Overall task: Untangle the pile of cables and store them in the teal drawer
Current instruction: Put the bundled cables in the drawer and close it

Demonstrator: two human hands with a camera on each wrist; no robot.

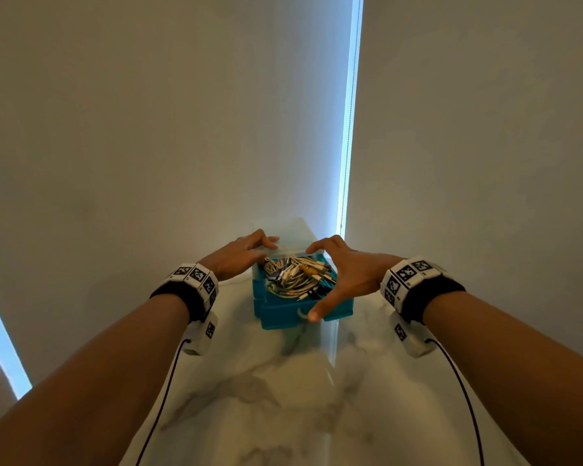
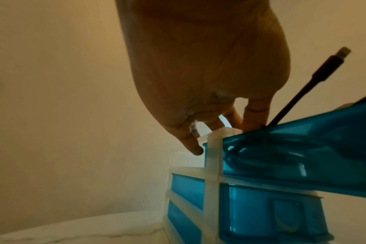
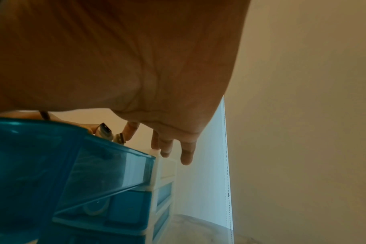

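Observation:
The teal drawer [image 1: 283, 314] stands pulled out of the top slot of a translucent drawer unit [image 1: 293, 237]. A heap of pale and dark cables [image 1: 297, 274] fills it. My left hand [image 1: 246, 252] rests its fingers on the unit's top left edge. My right hand [image 1: 347, 274] is spread, with fingertips on the unit's top right corner and its thumb pressed on the drawer's front. In the left wrist view a black cable end [image 2: 324, 69] sticks up out of the drawer [image 2: 303, 148]. USB plugs [image 3: 107, 130] poke over the drawer's rim [image 3: 52, 165] in the right wrist view.
The unit stands at the far end of a white marble table [image 1: 283, 415], close to pale roller blinds with a bright gap [image 1: 349, 129] and a bead chain behind it. Two more teal drawers [image 2: 251, 214] sit shut below the open one.

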